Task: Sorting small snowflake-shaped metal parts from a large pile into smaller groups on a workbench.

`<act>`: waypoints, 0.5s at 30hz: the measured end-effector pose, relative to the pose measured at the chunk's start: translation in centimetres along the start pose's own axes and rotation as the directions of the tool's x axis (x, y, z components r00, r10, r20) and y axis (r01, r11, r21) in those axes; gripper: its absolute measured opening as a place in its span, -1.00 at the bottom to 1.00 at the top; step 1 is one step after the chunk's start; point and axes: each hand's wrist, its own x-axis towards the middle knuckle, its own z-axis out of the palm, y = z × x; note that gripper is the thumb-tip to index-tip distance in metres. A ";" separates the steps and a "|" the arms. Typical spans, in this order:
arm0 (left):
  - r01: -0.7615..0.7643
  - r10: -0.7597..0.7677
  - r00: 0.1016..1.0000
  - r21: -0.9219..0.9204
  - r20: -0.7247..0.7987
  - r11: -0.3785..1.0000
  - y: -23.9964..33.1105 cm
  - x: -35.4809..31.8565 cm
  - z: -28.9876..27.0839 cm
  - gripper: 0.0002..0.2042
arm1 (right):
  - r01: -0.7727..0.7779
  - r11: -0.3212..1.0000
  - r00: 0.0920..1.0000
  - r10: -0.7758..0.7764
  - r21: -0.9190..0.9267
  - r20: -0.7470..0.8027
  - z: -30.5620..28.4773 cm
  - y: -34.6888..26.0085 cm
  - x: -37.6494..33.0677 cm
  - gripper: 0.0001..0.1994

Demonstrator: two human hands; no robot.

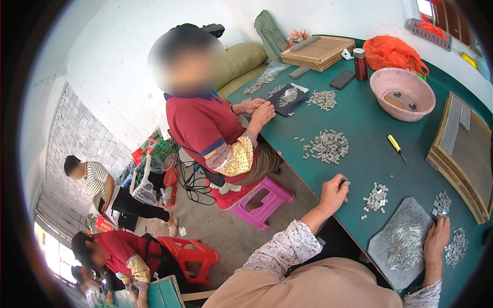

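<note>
Head view: left hand (334,195) curled, right hand (436,240) beside silvery pins (407,247).

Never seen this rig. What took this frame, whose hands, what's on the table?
No robot: a person works bare-handed. The picture comes from a fisheye camera on their head, looking down, so straight edges bend. The green table holds piles of small grey pieces, a grey mat heaped with thin silvery pins, a yellow-handled screwdriver and a pink basin. The left hand is curled near the table edge; anything in it is too small to tell. The right hand is at the mat's edge, beside small piles. Another person sits at the table.
</note>
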 end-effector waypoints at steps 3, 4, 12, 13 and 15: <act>-0.008 0.008 1.000 0.007 -0.002 1.000 -0.3 0.0 -0.1 -0.91 | 0.001 1.000 1.000 -0.001 -0.005 -0.010 0.1 0.0 0.0 -0.76; -0.013 0.013 1.000 0.011 -0.002 1.000 -0.3 0.0 -0.1 -0.91 | 0.002 1.000 1.000 -0.002 -0.005 -0.008 0.1 0.0 0.0 -0.77; -0.019 0.019 1.000 0.004 -0.002 1.000 -0.1 0.0 -0.1 -0.92 | -0.002 1.000 1.000 0.002 -0.002 0.001 0.1 0.0 0.0 -0.77; -0.017 0.017 1.000 0.004 -0.004 1.000 -0.1 0.0 0.0 -0.92 | 0.000 1.000 1.000 0.000 0.003 0.000 0.1 0.0 0.0 -0.77; -0.014 0.014 1.000 -0.001 -0.004 1.000 -0.2 0.0 0.0 -0.92 | 0.003 1.000 1.000 -0.003 0.007 0.000 0.1 0.1 0.0 -0.77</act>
